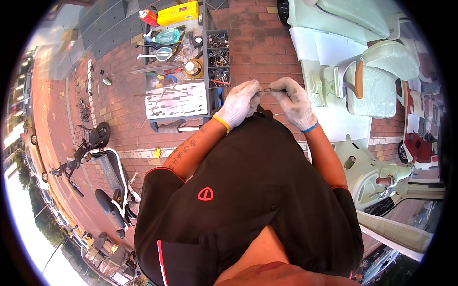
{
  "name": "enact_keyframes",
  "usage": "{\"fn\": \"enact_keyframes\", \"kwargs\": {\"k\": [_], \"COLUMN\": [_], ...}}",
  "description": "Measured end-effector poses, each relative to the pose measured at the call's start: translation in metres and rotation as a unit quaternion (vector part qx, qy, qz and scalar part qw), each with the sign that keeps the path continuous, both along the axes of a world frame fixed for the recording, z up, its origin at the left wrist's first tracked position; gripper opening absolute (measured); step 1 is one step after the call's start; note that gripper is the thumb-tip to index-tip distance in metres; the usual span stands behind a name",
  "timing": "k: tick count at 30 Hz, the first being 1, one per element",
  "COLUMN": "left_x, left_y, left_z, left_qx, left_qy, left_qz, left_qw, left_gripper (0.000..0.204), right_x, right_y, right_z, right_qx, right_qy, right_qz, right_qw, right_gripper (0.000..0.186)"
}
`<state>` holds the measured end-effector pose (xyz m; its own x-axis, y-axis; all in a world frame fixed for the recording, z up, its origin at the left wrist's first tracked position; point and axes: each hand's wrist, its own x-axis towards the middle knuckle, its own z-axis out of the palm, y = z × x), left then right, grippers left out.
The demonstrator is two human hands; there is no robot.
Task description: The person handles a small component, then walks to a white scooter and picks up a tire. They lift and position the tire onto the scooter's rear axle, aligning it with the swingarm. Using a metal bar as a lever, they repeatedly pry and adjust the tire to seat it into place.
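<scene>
Both of my hands wear soiled white knit gloves and meet in front of my chest, fingertips close together. My left hand (238, 104), with a yellow cuff, is closed in a pinch on one end of a small thin metal-coloured piece (265, 89). The other end is pinched by my right hand (295, 106), whose glove has a blue cuff. The piece is too small and covered to tell its kind. Left of my left hand stands a tool cart; its black divided bin (219, 57) holds many small screws and fittings.
On the cart, a white sheet (175, 101) carries rows of thin metal parts. Behind it sit bottles, tape and a yellow box (178, 13). A pale green scooter (374, 86) with a plastic-wrapped seat stands to the right. An electric bike (112, 176) is parked left on brick paving.
</scene>
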<state>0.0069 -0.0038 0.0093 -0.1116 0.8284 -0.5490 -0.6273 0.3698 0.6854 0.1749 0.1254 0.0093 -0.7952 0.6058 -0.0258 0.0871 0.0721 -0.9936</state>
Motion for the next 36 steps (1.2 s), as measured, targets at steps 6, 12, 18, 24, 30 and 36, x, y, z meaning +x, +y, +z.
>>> {"fn": "enact_keyframes", "kwargs": {"k": [6,12,18,24,30,36], "left_x": [0.0,-0.001,0.0,0.0,-0.001,0.0], "left_y": [0.0,0.003,0.001,-0.001,-0.002,-0.003], "left_z": [0.003,0.006,0.006,0.008,0.011,0.008], "left_qx": [0.0,-0.049,-0.003,0.051,0.065,0.084], "left_qy": [-0.017,-0.012,-0.051,-0.074,-0.075,-0.036], "left_qz": [0.011,0.081,0.063,0.042,0.046,0.04], "left_qw": [1.0,0.995,0.997,0.995,0.994,0.995], "left_gripper": [0.031,0.031,0.032,0.033,0.031,0.031], "right_x": [0.005,0.004,0.011,0.005,0.004,0.002], "right_y": [0.0,0.01,0.008,0.003,-0.008,-0.015], "right_z": [0.003,0.001,-0.006,0.0,0.013,0.02], "right_qx": [0.01,0.235,-0.256,-0.372,-0.183,-0.121], "right_qy": [0.006,0.091,0.148,0.158,0.077,0.031], "right_qz": [0.006,0.006,-0.076,-0.045,-0.044,-0.065], "right_qw": [1.0,0.968,0.952,0.913,0.979,0.99], "right_gripper": [0.011,0.014,0.016,0.018,0.016,0.015]}}
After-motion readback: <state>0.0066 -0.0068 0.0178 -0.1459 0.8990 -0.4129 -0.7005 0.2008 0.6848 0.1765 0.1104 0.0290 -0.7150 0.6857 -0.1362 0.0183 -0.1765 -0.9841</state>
